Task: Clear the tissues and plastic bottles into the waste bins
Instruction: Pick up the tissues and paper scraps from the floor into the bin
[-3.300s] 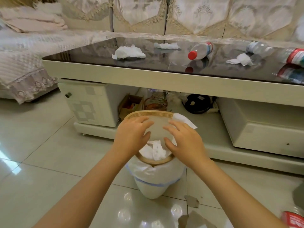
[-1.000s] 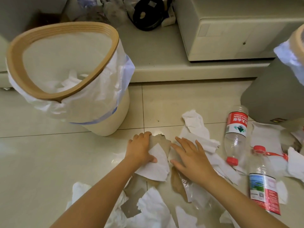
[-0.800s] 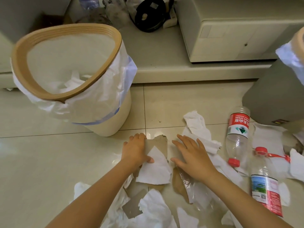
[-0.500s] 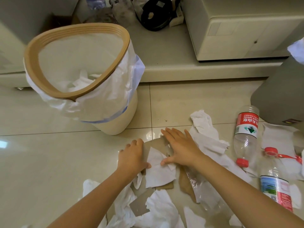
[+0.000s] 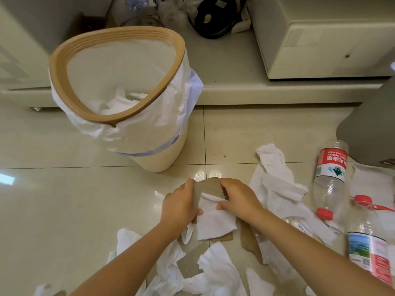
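My left hand (image 5: pixel 179 207) and my right hand (image 5: pixel 237 197) both grip a grey-brown cardboard piece (image 5: pixel 207 189) with a white tissue (image 5: pixel 214 223) folded against it, low over the floor. A cream waste bin (image 5: pixel 119 122) with a tan rim and white liner stands to the upper left, tissues lying inside. Two plastic bottles lie on the floor at right: one with a red label (image 5: pixel 330 178) and one with a blue and red label (image 5: pixel 368 240). More white tissues (image 5: pixel 277 184) are scattered around my arms.
A grey second bin (image 5: pixel 372 129) stands at the right edge. The cream base of the coffee table (image 5: pixel 256 90) runs behind the bins, with a black object (image 5: pixel 213 18) and a drawer unit (image 5: pixel 320 39) on it. More cardboard scraps (image 5: pixel 190 263) lie on the tiles.
Earlier I was pressing tissues into the cream bin. Then my view dropped to the floor; my hands closed in from both sides and gathered the cardboard and tissue between them.
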`<state>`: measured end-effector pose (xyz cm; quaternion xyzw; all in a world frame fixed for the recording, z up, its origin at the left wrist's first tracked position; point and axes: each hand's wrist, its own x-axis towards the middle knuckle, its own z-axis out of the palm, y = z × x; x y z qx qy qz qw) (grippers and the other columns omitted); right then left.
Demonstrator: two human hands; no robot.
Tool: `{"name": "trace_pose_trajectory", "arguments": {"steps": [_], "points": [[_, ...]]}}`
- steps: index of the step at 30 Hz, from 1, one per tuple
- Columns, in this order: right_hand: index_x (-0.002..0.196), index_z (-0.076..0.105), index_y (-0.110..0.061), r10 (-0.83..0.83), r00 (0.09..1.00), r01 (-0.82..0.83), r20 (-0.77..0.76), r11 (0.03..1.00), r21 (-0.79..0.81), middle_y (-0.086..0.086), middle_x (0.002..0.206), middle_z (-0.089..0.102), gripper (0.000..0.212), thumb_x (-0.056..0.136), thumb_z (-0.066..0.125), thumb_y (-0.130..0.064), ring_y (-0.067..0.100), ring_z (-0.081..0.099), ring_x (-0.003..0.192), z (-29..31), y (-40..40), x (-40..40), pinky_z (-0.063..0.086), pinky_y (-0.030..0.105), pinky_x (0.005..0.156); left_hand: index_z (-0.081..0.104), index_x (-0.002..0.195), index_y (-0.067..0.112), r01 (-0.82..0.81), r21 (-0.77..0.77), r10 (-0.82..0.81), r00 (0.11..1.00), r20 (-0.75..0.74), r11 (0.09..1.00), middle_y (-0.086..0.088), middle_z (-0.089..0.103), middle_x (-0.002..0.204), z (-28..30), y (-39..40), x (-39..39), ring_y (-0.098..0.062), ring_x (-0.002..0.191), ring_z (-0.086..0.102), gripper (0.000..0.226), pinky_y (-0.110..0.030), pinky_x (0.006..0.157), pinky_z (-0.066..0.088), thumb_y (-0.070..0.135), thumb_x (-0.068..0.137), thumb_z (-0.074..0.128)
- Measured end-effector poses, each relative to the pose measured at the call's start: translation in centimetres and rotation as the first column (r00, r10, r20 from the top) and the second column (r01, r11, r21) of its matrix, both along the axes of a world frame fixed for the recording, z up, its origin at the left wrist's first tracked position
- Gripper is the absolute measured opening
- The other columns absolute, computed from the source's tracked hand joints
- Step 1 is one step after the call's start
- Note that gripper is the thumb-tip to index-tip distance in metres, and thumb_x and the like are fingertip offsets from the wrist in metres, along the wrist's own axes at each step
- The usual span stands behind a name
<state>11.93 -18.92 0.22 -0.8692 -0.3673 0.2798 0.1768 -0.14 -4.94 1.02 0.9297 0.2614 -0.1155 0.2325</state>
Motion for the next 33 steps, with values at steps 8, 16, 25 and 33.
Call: {"name": "trace_pose_trajectory", "arguments": {"steps": [8,16,25,33], "points": [[0.087,0.048,-0.02,-0.136,0.989,0.135,-0.062,0.99,-0.029,-0.012,0.071,0.048,0.034,0.07,0.078,-0.021,0.016,0.052,0.072,0.3,0.7,0.0,0.032,0.021,0.051,0.026,0.142,0.026,0.002,0.057,-0.005,0.998,0.063,0.998,0.005,0.044,0.139,0.3,1.9,-0.7,-0.019,0.126,0.042,0.088,-0.032,0.097,0.035,0.05,0.073,0.073],[0.098,0.058,-0.018,-0.105,0.992,0.119,-0.075,0.967,0.225,-0.006,0.089,0.062,0.019,0.08,0.066,-0.016,0.012,0.057,0.076,3.4,0.0,-0.7,0.051,0.038,0.07,0.05,0.131,0.011,0.183,0.476,-0.28,0.949,0.142,0.86,-0.008,0.059,0.128,2.7,5.6,-3.4,-0.029,0.113,0.059,0.076,-0.04,0.084,0.051,0.051,0.071,0.073],[0.1,0.067,-0.016,0.071,0.861,-0.355,0.503,0.792,0.496,-0.006,0.095,0.066,0.021,0.083,0.065,-0.004,0.012,0.061,0.085,13.9,-0.7,-0.2,0.05,0.025,0.072,0.048,0.138,0.014,0.164,0.516,-0.286,0.944,0.165,0.841,-0.006,0.057,0.135,5.9,7.4,-6.2,-0.024,0.116,0.06,0.093,-0.036,0.085,0.052,0.049,0.06,0.083],[0.095,0.061,-0.011,-0.098,0.571,-0.684,0.815,0.491,0.539,0.016,0.098,0.068,0.013,0.085,0.068,-0.005,0.029,0.065,0.084,24.9,5.1,-0.3,0.052,0.04,0.065,0.051,0.137,0.019,0.195,0.49,-0.311,0.936,0.167,0.85,-0.003,0.056,0.136,7.2,7.7,-8.1,-0.021,0.116,0.06,0.09,-0.034,0.085,0.053,0.055,0.059,0.079]]}}
